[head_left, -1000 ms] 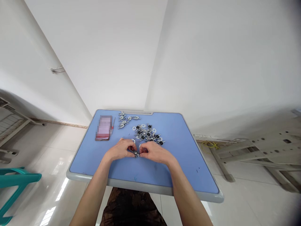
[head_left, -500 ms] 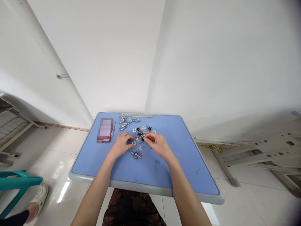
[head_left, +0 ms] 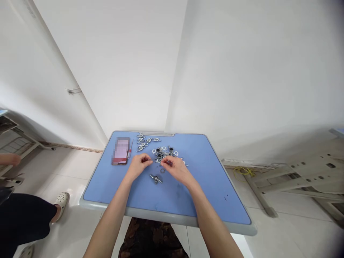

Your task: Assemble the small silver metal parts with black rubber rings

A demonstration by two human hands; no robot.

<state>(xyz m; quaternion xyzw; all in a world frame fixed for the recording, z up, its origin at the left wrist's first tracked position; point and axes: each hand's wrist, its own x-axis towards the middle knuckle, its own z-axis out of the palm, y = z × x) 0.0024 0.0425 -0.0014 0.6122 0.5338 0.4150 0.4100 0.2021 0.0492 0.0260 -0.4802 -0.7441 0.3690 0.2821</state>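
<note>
My left hand (head_left: 140, 165) is over the blue table (head_left: 172, 197), thumb and fingertips pinched together; anything between them is too small to make out. Just right of it, my right hand (head_left: 175, 167) also has its fingers closed at the near edge of a pile of metal parts (head_left: 159, 155) with black round centres and thin flat plates. What it grips is hidden. A single metal part with two arms (head_left: 156, 178) lies in front of the hands. Close to my right fingertips is a small ring-like plate (head_left: 162, 171). Several assembled-looking metal pieces (head_left: 141, 148) are grouped behind my left hand.
A phone (head_left: 120, 151) lies at the table's left, beside a screwdriver (head_left: 130, 148). At the far left, another person's dark-clothed leg (head_left: 29, 216) and hand (head_left: 10, 159) show. A yellow cable (head_left: 243, 172) is on the floor at right.
Both hands have closed their fingertips, and my right hand has come slightly down and left. The plate near my left fingers has gone from its spot. The other person has moved further into view.
</note>
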